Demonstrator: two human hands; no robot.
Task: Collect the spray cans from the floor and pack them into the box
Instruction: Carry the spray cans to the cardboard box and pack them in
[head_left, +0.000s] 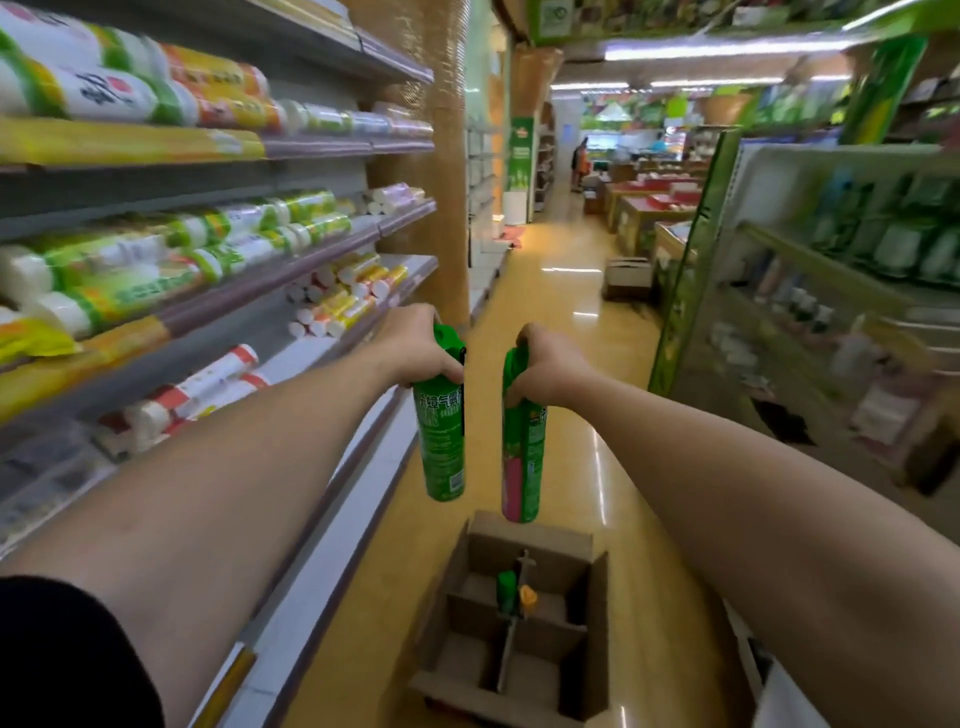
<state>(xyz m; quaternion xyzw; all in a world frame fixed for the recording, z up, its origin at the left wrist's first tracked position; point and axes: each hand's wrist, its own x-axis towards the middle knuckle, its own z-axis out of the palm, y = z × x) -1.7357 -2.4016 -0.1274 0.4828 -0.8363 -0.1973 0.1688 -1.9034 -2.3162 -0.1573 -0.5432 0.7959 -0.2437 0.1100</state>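
Cans (441, 431) hang above the box (592, 623), one in each hand. Your left hand (421, 348) wraps the top of the left can (441, 447); your right hand (545, 369) wraps the right can (522, 447). Both stand tall, caps at 12 o'clock, bottoms at 6. Keep them straight and lower each slowly into its own free slot.

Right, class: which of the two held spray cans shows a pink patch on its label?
The right-hand spray can, gripped by the right hand; the left-hand spray can, in the left hand, shows only green with white print.
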